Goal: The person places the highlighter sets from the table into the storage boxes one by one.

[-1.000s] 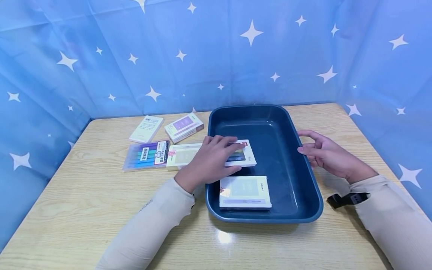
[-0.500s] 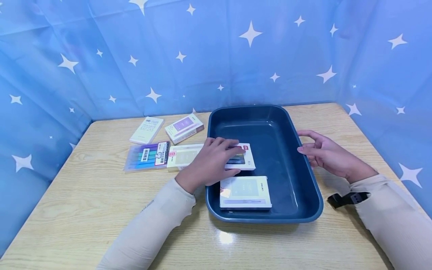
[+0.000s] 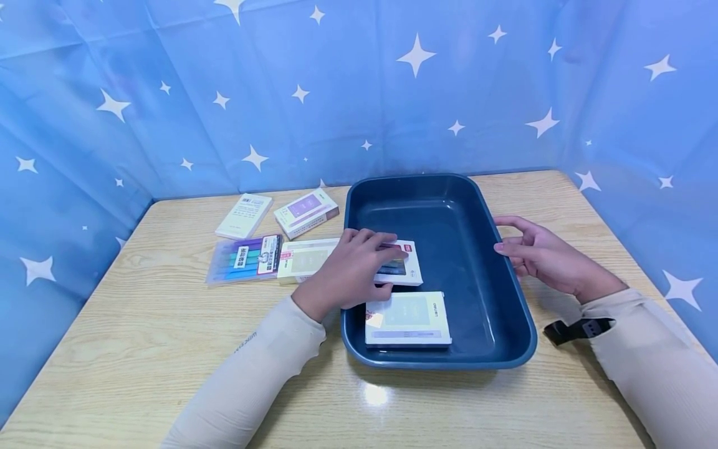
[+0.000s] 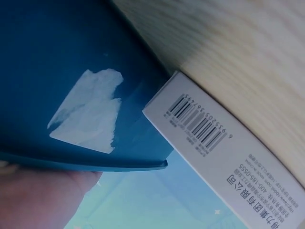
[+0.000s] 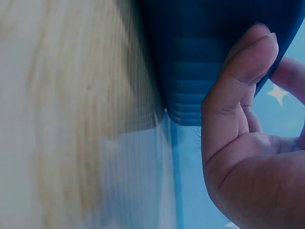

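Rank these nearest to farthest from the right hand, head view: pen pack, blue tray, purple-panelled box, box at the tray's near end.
1. Blue tray: right rim, in the right hand's grip.
2. Near-end box: inside the tray.
3. Purple-panelled box: left of the tray.
4. Pen pack: farther left.

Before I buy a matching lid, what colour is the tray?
The tray is dark blue, shown best in the head view.

Curtained workspace, starry blue drapes (image 3: 359,75), wood-grain table (image 3: 140,349)
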Demonstrator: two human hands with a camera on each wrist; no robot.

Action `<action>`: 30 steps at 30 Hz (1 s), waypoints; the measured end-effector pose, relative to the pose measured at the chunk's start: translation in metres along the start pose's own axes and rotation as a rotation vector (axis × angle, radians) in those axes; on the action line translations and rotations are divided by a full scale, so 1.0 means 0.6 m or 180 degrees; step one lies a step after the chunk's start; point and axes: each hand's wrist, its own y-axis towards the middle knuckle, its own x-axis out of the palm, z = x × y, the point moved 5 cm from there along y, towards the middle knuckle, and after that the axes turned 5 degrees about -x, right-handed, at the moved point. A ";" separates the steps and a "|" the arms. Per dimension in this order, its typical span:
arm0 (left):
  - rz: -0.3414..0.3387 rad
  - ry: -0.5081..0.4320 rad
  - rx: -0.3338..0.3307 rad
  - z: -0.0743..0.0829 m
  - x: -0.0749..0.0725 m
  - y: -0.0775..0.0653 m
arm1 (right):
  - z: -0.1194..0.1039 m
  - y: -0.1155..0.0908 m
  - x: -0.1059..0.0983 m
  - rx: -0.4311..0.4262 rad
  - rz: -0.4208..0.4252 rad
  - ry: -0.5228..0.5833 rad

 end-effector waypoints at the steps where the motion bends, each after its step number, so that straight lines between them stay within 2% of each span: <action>1: -0.0003 0.0004 0.0003 0.000 0.000 0.000 | 0.000 0.000 0.000 -0.0002 -0.0002 0.0002; 16: -0.0103 0.0062 0.0014 0.001 -0.001 0.001 | 0.002 0.001 -0.002 0.0007 0.0004 -0.0111; 30: -0.0247 -0.0113 0.0006 0.000 0.005 0.000 | 0.002 0.001 0.000 -0.0015 -0.0042 0.0126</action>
